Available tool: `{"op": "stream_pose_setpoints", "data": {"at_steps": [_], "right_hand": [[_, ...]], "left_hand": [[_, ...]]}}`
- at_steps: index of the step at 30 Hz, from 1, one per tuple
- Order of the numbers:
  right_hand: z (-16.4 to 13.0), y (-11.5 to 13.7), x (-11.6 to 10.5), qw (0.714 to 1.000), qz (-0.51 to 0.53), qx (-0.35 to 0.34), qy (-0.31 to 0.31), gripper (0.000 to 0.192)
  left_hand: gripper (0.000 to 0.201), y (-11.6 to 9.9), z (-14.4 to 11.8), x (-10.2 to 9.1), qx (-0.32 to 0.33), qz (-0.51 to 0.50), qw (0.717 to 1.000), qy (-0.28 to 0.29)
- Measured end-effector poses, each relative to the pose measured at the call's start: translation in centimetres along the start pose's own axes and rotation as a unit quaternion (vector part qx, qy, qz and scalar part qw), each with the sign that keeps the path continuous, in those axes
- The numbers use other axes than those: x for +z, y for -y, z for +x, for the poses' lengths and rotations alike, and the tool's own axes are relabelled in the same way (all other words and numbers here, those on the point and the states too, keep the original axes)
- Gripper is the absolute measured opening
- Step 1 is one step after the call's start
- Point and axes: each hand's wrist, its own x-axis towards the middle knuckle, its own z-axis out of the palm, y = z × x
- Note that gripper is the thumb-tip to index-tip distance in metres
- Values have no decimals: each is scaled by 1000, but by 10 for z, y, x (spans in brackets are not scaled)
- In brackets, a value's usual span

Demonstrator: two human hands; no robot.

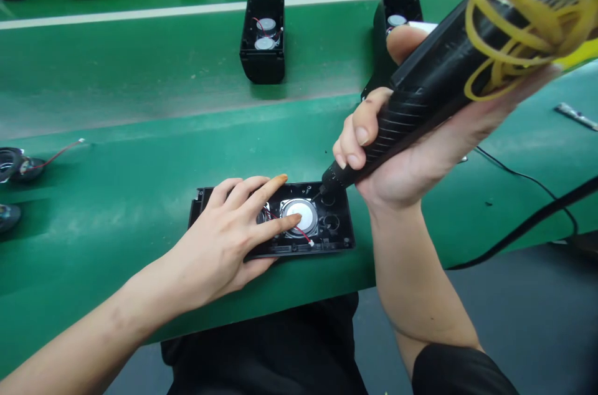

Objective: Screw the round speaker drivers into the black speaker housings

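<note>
A black speaker housing [340, 234] lies open side up on the green bench in front of me. Inside it sits a round speaker driver [303, 215] with a thin red wire ending in a white plug. My left hand [233, 227] grips the housing's left part, thumb at the near edge, fingers spread across the top and one fingertip on the driver. A second driver is partly hidden beneath those fingers. In my right hand [397, 127] is a black electric screwdriver [420, 83], held at a slant. Its bit reaches the driver's upper right corner; whether a screw is there I cannot tell.
Beyond my hands stands another housing [262, 65] with two drivers, and one more [384, 52] is partly behind my right hand. Loose drivers [23, 164] lie at the left edge. Yellow rubber bands [518, 27] wrap the screwdriver's top. A black cable [523, 223] hangs at right.
</note>
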Motion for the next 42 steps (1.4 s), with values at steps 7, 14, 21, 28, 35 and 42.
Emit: {"op": "stream_pose_setpoints", "data": {"at_steps": [7,14,21,28,35,42], "right_hand": [[1,-3,1,1000,14,22,-1,80],[0,-5,-2,999,29,31,19,80],[-1,-3,-1,998,46,38,21,77],[-1,-2,1,998,42,31,23,76],[-1,-4,0,998,55,25,28,75],[0,-8,-3,996,83,23,35,80]], "left_hand": [[60,0,0,0,-2,-3,1000,-5],[58,1,1,0,-1,-5,1000,-6],[54,1,1,0,-4,-9,1000,-6],[56,3,0,-1,-8,-13,1000,1],[55,4,-1,-1,-7,-10,1000,4],[54,1,1,-3,-8,-6,1000,5]]}}
